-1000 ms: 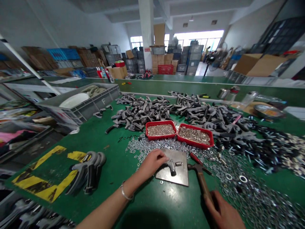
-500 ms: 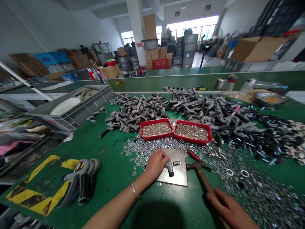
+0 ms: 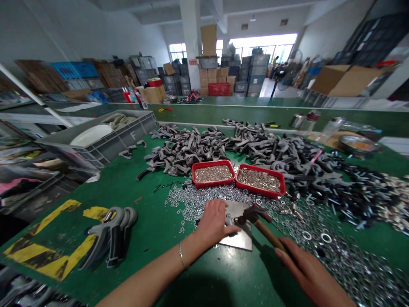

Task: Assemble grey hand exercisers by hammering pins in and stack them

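Note:
My left hand [image 3: 212, 219] lies over a square metal plate [image 3: 244, 242], fingers closed over a grey handle part that is mostly hidden beneath it. The thumb stretches out toward the right. In my right hand [image 3: 295, 256] is a claw hammer [image 3: 266, 232], gripped by its wooden handle. Its dark head hovers over or rests on the plate's right side, close to the left fingers; I cannot tell whether it touches. A small spring beside the handle part is largely covered by the hammer head.
Two red trays [image 3: 214, 184] of small metal pins stand behind the plate. Loose washers [image 3: 326, 238] spread around them, with heaped grey handle parts [image 3: 194, 147] farther back. Assembled hand grips [image 3: 116, 234] lie left by yellow tape. A grey crate [image 3: 121, 140] stands at the left.
The hammer has risen from the table and swung left over the plate. My left hand has shifted slightly, its thumb now extended. The view has turned a little.

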Motion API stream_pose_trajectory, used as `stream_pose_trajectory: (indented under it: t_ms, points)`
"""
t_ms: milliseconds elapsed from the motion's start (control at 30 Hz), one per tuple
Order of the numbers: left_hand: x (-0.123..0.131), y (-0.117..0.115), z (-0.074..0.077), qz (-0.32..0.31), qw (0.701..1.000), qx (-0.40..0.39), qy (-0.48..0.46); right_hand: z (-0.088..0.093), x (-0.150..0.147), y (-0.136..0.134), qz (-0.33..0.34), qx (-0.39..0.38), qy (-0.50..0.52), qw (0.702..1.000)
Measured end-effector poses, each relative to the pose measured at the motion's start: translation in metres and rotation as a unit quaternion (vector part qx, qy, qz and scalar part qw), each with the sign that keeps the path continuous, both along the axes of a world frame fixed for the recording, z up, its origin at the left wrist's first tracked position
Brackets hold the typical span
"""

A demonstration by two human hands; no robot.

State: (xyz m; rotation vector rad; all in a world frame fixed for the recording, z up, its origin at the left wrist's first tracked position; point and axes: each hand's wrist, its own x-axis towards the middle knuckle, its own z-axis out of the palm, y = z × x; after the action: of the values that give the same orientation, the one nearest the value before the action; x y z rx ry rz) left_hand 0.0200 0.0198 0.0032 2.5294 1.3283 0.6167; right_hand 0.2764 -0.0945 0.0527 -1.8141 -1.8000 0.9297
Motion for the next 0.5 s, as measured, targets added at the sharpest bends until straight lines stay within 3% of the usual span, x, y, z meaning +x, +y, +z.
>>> stream_pose_trajectory:
  t_ms: [200, 300, 400, 500]
  points:
    - [-0.003, -0.029, -0.005, 0.033, 0.994, -0.093, -0.04, 0.018, -0.027, 0.014, 0.029, 0.079, -0.06, 0.995]
    - [-0.002, -0.029, -0.008, 0.036, 0.991, -0.121, -0.04, 0.005, -0.029, 0.024, 0.062, 0.024, -0.111, 0.992]
    - [-0.004, -0.024, -0.006, 0.036, 0.988, -0.141, -0.048, -0.013, -0.019, 0.031, 0.056, -0.043, -0.073, 0.995]
    - [-0.006, -0.027, -0.002, 0.048, 0.982, -0.162, -0.085, -0.024, -0.013, 0.03, 0.006, 0.013, -0.032, 0.999]
